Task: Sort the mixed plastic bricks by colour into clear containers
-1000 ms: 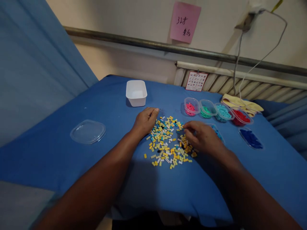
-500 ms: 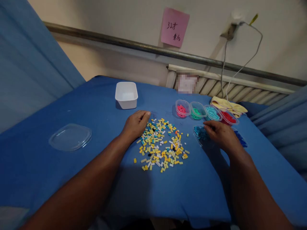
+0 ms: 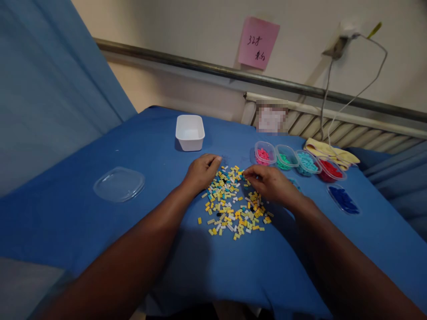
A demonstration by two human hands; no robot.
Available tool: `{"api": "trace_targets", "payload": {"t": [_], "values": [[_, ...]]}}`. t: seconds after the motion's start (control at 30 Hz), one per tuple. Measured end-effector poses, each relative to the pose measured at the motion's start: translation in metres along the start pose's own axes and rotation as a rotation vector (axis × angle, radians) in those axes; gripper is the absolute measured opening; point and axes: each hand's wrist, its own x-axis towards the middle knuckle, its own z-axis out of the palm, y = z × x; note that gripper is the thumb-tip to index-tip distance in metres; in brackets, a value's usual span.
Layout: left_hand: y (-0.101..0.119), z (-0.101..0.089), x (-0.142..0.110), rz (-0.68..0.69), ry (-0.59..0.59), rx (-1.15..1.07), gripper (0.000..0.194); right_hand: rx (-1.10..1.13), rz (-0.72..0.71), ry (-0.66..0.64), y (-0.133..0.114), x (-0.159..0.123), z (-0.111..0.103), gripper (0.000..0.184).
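Observation:
A heap of small bricks (image 3: 230, 202), mostly yellow, white and pale blue, lies on the blue cloth (image 3: 100, 222). My left hand (image 3: 202, 171) rests curled at the heap's left edge, fingers bent onto the cloth. My right hand (image 3: 267, 182) hovers over the heap's upper right, its fingertips pinched together at the far bricks; what they pinch is too small to make out. Behind it stand clear tubs sorted by colour: pink (image 3: 265, 153), green (image 3: 287, 157), turquoise (image 3: 307, 162), red (image 3: 331, 170) and dark blue (image 3: 343, 199). A further tub of blue bricks is mostly hidden behind my right hand.
A white square tub (image 3: 190, 132) stands at the back of the table. A clear lid (image 3: 119, 183) lies at the left. A yellow cloth (image 3: 330, 151) sits behind the tubs. A pink note (image 3: 258, 42) and a hanging cable (image 3: 347, 100) are on the wall.
My right hand has come back from the blue-brick tub at the right to the heap's upper right. My left hand has stayed at the heap's left edge.

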Motion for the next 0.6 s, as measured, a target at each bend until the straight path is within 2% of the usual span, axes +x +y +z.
{"api": "trace_targets", "payload": {"t": [0.1, 0.2, 0.3, 0.47, 0.6], "values": [[0.001, 0.0, -0.001, -0.002, -0.003, -0.004, 0.043, -0.089, 0.054, -0.069, -0.001, 0.015, 0.009, 0.023], [0.001, 0.0, -0.002, -0.008, -0.011, -0.009, 0.041, -0.199, 0.099, -0.055, 0.006, 0.019, 0.013, 0.027], [0.002, 0.002, -0.002, -0.018, -0.009, -0.008, 0.038, -0.219, 0.083, -0.076, 0.009, 0.019, 0.013, 0.028], [0.0, 0.004, -0.003, -0.014, 0.0, -0.015, 0.033, -0.357, 0.037, -0.204, 0.003, 0.024, 0.014, 0.028], [-0.003, 0.004, -0.004, -0.007, -0.003, -0.003, 0.031, -0.437, 0.055, -0.227, 0.0, 0.03, 0.014, 0.035]]}}
